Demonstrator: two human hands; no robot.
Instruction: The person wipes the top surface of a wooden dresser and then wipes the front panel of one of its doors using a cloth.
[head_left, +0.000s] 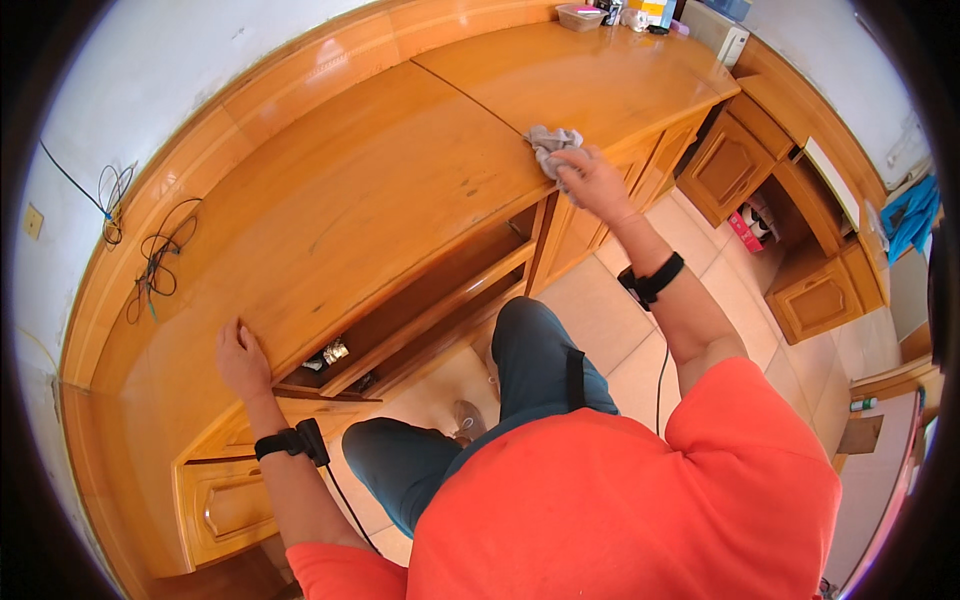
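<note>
Crumpled grey cloth (553, 142) is gripped in my right hand (596, 184) at the front edge of a long wooden cabinet's top (360, 195), close to the seam between two panels. My left hand (244, 360) rests on the same top near its left front edge, holding nothing, with fingers loosely bent and slightly apart. Below the top, between the hands, an open shelf compartment (450, 307) runs along the cabinet front. A crinkled shiny item (335, 350) lies inside its left end. Part of the cloth is hidden behind my right fingers.
Tangled cables (159, 262) lie at the back left of the top. A plastic container (580, 16) and several small items stand at its far end, near a pale boxy appliance (712, 34). To the right is a wooden desk (810, 225). Cords hang from both my wrist straps.
</note>
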